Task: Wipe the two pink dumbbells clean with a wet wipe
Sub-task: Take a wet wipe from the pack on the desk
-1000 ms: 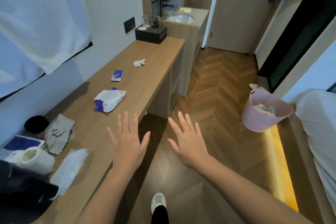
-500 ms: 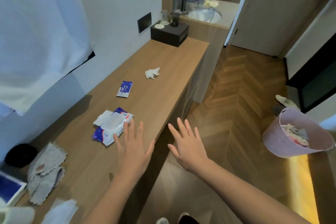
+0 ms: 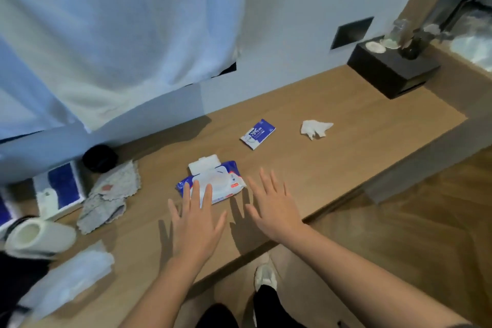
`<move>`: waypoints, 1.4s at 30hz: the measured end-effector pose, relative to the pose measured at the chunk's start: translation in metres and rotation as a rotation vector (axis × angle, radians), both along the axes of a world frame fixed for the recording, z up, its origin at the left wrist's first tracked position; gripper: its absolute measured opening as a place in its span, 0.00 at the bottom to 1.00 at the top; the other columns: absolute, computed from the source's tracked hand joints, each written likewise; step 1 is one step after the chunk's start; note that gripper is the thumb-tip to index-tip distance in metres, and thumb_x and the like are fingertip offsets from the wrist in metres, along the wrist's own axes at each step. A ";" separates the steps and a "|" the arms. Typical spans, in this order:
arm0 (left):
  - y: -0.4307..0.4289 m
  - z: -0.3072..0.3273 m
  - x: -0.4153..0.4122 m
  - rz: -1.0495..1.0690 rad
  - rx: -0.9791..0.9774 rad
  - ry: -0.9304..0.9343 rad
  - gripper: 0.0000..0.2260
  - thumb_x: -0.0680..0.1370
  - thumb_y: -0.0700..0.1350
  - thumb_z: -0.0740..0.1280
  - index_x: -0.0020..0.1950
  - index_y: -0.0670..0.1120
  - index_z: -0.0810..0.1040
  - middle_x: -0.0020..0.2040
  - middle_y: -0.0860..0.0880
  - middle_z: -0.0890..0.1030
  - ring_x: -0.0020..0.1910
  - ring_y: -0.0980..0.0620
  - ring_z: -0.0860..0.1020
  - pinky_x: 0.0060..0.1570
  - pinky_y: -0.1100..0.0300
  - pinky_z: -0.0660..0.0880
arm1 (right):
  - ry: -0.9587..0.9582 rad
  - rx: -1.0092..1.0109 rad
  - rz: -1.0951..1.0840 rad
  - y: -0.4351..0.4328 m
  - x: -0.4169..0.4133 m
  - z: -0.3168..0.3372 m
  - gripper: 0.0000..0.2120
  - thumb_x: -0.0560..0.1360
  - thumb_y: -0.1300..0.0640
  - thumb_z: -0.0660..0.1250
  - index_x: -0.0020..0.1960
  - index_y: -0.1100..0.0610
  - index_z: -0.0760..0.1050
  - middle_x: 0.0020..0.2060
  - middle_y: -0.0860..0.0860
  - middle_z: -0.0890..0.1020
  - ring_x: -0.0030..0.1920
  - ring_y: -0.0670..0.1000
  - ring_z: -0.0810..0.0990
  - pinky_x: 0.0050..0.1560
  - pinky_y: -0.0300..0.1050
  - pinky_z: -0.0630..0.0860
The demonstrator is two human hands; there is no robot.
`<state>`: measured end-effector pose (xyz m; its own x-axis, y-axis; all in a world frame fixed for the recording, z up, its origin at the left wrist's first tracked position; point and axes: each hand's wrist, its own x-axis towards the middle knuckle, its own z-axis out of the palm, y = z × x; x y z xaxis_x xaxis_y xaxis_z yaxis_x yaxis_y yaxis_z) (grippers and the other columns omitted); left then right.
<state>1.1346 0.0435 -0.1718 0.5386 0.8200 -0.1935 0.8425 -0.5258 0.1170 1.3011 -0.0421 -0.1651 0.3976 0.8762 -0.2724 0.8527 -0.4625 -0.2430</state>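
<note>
Both hands empty, fingers straight and spread, palms down. Left hand (image 3: 197,224): fingertips overlap the near edge of the wet wipe pack (image 3: 216,184); contact or hover, cannot tell. Right hand (image 3: 275,212): just right of the pack and apart from it, above bare surface (image 3: 346,157).

Change over the last second: hands were out over the floor (image 3: 426,234), beyond the surface edge. Now both sit above the surface, and the pack has gone from well ahead of the left hand to under its fingertips. View has swung off the room toward the wall (image 3: 279,34). Judgement: approach to the pack nearly done; drawing a wipe comes next; wiping not begun.

Pack's lid flap (image 3: 204,164) stands open, on the wall side. Whether a wipe protrudes: washed out, cannot tell.

Pink dumbbells: not in view; position unknown from this frame.

Hard to read: print on the small blue sachet (image 3: 257,133). Crumpled white tissue (image 3: 316,128) beyond it, used or not unclear. Left edge blurred: grey cloth (image 3: 109,196), paper roll (image 3: 40,237); frame cuts off whatever lies further left.
</note>
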 end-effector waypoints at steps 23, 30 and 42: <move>0.079 -0.047 0.042 0.198 -0.042 -0.135 0.11 0.82 0.48 0.62 0.63 0.50 0.75 0.61 0.50 0.73 0.60 0.48 0.71 0.61 0.54 0.62 | 0.112 0.157 0.280 0.101 0.029 -0.063 0.12 0.80 0.55 0.63 0.62 0.56 0.76 0.58 0.54 0.76 0.57 0.56 0.74 0.56 0.49 0.69; 0.087 -0.040 0.041 0.183 -0.050 -0.255 0.01 0.78 0.41 0.67 0.46 0.45 0.77 0.47 0.48 0.78 0.49 0.45 0.75 0.50 0.52 0.66 | 0.253 0.194 0.238 0.103 0.033 -0.064 0.04 0.79 0.56 0.67 0.52 0.56 0.77 0.52 0.50 0.78 0.51 0.52 0.76 0.47 0.44 0.74; 0.073 -0.006 0.053 0.562 -0.729 -0.823 0.11 0.76 0.36 0.69 0.50 0.52 0.78 0.49 0.49 0.81 0.45 0.54 0.78 0.40 0.68 0.74 | 1.207 0.040 -0.272 0.089 0.048 -0.023 0.11 0.81 0.57 0.66 0.58 0.62 0.79 0.42 0.50 0.80 0.37 0.44 0.77 0.40 0.36 0.72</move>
<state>1.1872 0.1164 -0.1783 0.3237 0.8198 -0.4724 0.4670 0.2958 0.8333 1.3491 0.0468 -0.1881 0.0811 0.8207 -0.5656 -0.0496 -0.5634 -0.8247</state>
